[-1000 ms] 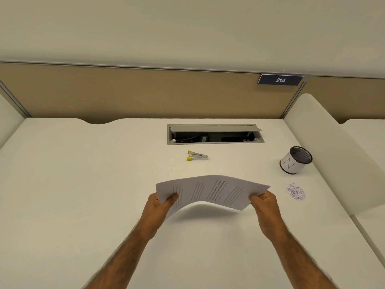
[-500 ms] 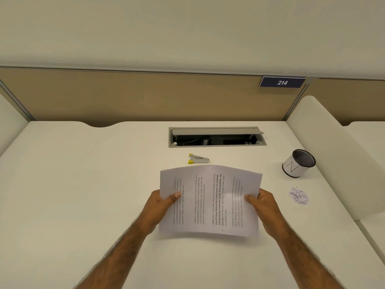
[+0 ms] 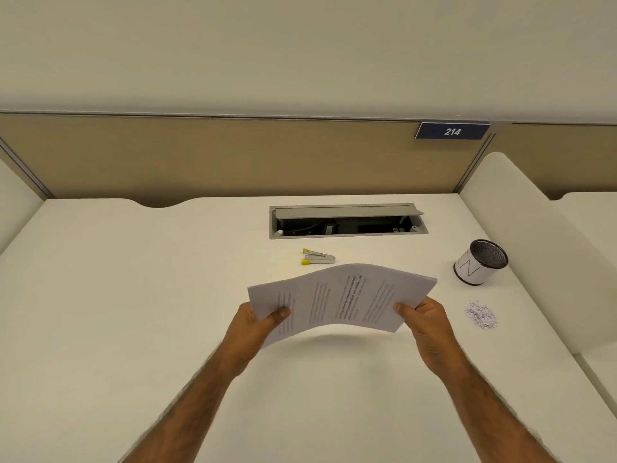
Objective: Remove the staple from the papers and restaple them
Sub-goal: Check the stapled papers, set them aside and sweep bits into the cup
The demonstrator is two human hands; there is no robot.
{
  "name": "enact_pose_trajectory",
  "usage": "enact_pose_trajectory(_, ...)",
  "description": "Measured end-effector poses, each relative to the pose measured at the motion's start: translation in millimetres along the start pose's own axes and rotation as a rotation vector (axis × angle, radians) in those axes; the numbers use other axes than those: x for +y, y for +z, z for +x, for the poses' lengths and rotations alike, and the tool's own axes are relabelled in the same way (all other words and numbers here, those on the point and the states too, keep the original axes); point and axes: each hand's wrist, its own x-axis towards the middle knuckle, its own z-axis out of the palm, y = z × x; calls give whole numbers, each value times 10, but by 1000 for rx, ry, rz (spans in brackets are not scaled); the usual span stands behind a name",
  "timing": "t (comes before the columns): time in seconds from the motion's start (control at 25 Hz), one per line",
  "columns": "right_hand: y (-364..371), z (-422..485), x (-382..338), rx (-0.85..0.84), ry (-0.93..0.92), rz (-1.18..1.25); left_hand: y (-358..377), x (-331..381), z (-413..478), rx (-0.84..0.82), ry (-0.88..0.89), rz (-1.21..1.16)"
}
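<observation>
Bowed papers (image 3: pixel 344 295) above the desk (image 3: pixel 133 312), one end pinched in the left hand (image 3: pixel 253 325), the other in the right hand (image 3: pixel 424 325), stapler (image 3: pixel 318 256) just beyond.

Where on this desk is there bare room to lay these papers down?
The widest bare stretch of the desk lies left of the left hand. Another lies under the papers, toward the near edge. Crowded: right, by the cup and scrap pile; ahead, by the stapler and cable hatch.

One stapler (image 3: pixel 319 257), one cup (image 3: pixel 471 270), one sheaf (image 3: pixel 337 297)
</observation>
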Motion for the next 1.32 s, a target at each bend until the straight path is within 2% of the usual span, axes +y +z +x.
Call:
enact_pose_trajectory(0.2, 56, -87, 159, 8, 67, -57, 32, -194, -83, 12, -22, 46)
enact_pose_trajectory(0.4, 25, -85, 177, 43, 49, -45, 40, -235, -125, 61, -9, 66)
enact_pose_trajectory(0.64, -29, -104, 206, 4, 39, -94, 5, -324, -216, 42, -29, 133)
enact_pose_trajectory(0.84, 17, -75, 280, 14, 116, -181, 25, -258, -161, -27, -101, 156)
enact_pose_trajectory(0.96, 42, -37, 100, -12, 143, -200, -70, -142, -85, -119, -176, 69)
enact_pose_trajectory(1.08, 31, 19, -117, -78, 200, -156, -133, -60, -50, -143, -255, -102)
enact_pose_trajectory(1.32, 55, 269, -231, -177, 338, -114, -20, -29, -109, -2, -379, -342)
